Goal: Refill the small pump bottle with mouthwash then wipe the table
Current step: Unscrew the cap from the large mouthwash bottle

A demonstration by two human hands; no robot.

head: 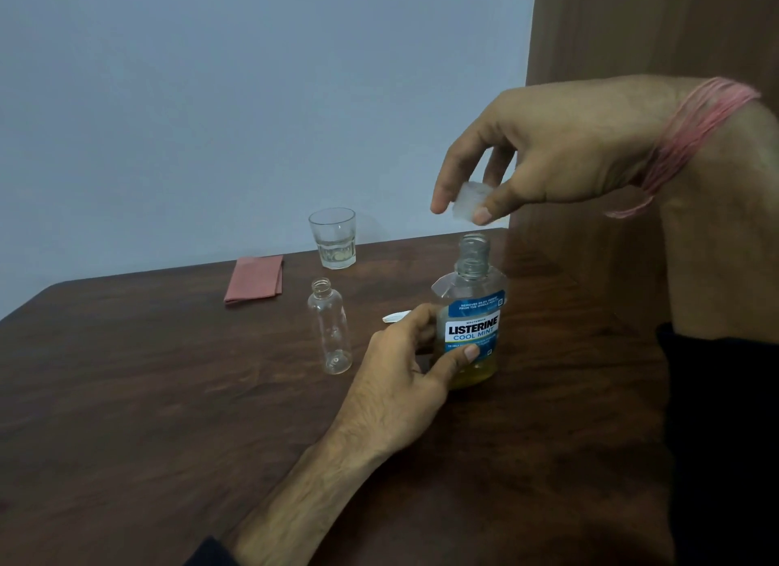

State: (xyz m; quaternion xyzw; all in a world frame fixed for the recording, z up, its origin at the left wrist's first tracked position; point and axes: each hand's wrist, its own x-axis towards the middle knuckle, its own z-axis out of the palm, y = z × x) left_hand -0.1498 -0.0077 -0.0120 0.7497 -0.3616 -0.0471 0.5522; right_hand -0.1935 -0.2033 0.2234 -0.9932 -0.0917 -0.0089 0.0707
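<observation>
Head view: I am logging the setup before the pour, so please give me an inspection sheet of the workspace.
Surface: dark wooden table, no spill visible.
Job's things: mouthwash bottle upright, uncapped, partly full; small bottle upright, open, empty; folded pink cloth behind.
Clutter: glass with a little liquid; small white item behind the left hand, unclear.
Grippers: left hand grips the mouthwash bottle; right hand pinches the cap above its neck.
Cables: nothing seen.
Surroundings: pale wall, wooden panel.
</observation>
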